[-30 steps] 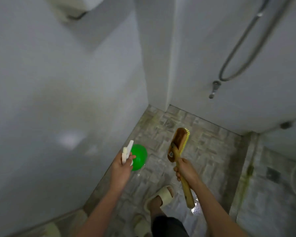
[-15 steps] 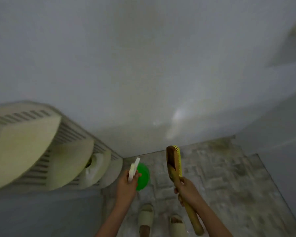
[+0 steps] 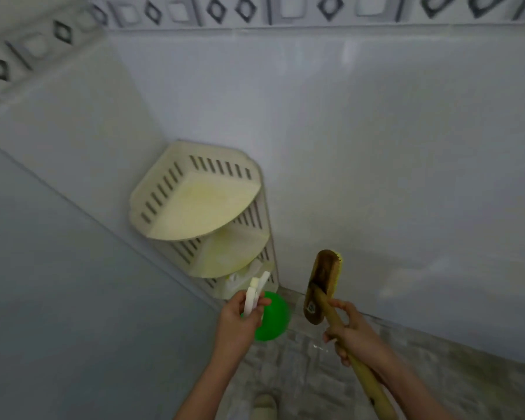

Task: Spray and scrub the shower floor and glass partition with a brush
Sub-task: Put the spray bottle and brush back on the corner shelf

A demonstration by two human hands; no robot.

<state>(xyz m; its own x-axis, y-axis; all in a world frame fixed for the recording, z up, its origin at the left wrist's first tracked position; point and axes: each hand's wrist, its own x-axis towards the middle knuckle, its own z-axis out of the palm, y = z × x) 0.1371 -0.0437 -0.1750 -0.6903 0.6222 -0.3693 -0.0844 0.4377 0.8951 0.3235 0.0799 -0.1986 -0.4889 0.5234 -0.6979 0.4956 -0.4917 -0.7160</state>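
Head view shows my left hand (image 3: 240, 321) gripping the green spray bottle (image 3: 270, 316) while my right hand (image 3: 353, 333) grips the brush (image 3: 322, 286) handle.

Your left hand (image 3: 237, 322) gripped the spray bottle (image 3: 274, 317) | your right hand (image 3: 357, 336) curled round the brush (image 3: 322, 280) | both held forward.

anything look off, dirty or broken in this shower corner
Nothing looks broken or askew. The cream slotted plastic corner shelf has yellowish stains on its upper tiers, and the grey mosaic tile floor looks darkened with greenish grime along the white wall at the right.
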